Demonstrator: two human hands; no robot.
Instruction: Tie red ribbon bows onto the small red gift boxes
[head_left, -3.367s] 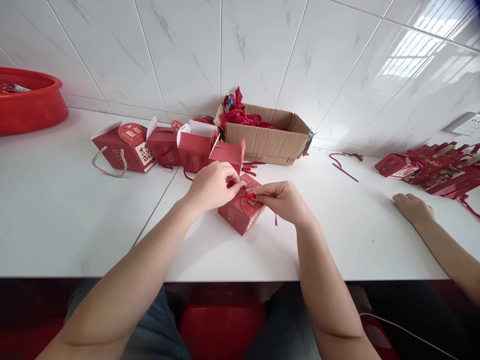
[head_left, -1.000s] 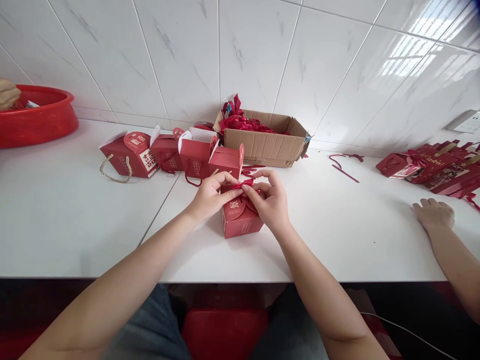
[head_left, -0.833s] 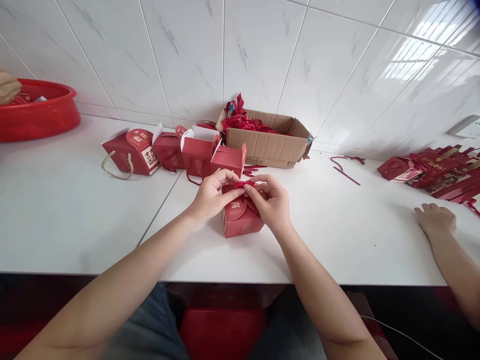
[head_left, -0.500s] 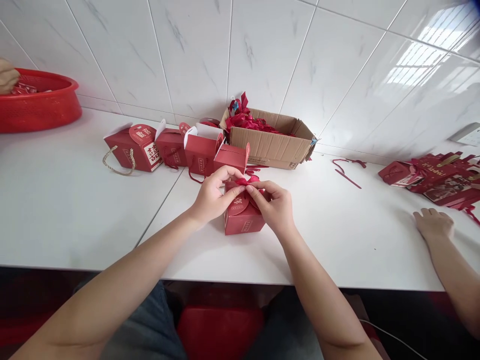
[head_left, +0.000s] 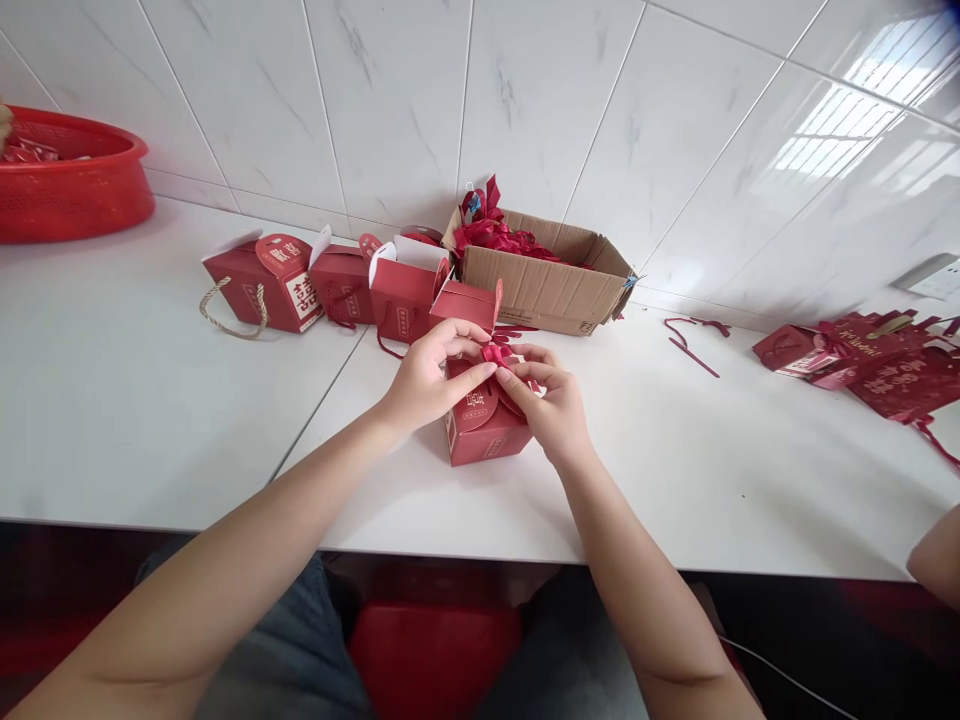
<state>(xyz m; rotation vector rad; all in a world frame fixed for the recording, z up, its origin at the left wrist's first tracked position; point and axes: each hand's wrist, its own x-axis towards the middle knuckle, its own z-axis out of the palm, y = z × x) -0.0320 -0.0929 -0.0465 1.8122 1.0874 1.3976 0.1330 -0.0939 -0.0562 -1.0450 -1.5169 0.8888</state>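
A red gift box (head_left: 491, 440) with gold lettering stands upright on the white table in front of me. On its top is a crimson ribbon bow (head_left: 496, 354). My left hand (head_left: 435, 375) pinches the bow from the left, thumb against its middle. From the other side my right hand (head_left: 546, 400) grips the same ribbon between thumb and fingers, and the two thumb tips nearly meet. The fingers partly cover the box's lid and the ribbon's ends.
Several red boxes (head_left: 405, 295) line up behind to the left. A cardboard carton (head_left: 540, 290) of ribbons stands against the tiled wall. Loose ribbon (head_left: 694, 355) and more red boxes (head_left: 795, 350) lie right, near a co-worker's arm (head_left: 937, 560). A red plastic basket (head_left: 75, 195) sits far left.
Both my hands stay at the bow, their fingers slightly shifted, with more of the bow showing between them. At right, the co-worker's hand has drawn back out of view. The camera view has shifted slightly.
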